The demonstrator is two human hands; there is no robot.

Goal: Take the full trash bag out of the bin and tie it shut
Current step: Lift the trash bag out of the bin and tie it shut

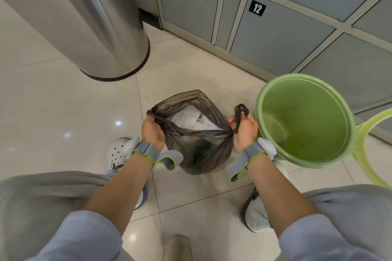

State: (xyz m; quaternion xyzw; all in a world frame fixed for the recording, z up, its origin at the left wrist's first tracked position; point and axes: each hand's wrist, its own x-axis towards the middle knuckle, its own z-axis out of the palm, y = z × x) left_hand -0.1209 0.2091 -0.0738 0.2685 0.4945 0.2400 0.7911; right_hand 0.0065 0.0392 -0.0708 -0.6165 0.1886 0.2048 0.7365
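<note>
Head camera view, looking down at a person's two forearms reaching toward a tiled floor [63, 112]. Between the hands sits a dark, see-through trash bag [197, 146], resting on the floor with white crumpled waste visible through its open mouth. The left hand [152, 131] is clenched around a gathered ear of the bag's rim. The right hand [244, 129] grips the opposite ear, twisted into a strap whose end sticks up above the fingers. Just beyond the right hand stands a pale green bin [305, 118], unlined and apparently empty. Farther off, past the left hand, rises a steel cylinder [101, 27]; grey numbered lockers [275, 34] run behind. Judging by this, the bag is already out of the bin. The rim is pulled apart, not yet crossed or knotted, so the tying remains to be done.
</note>
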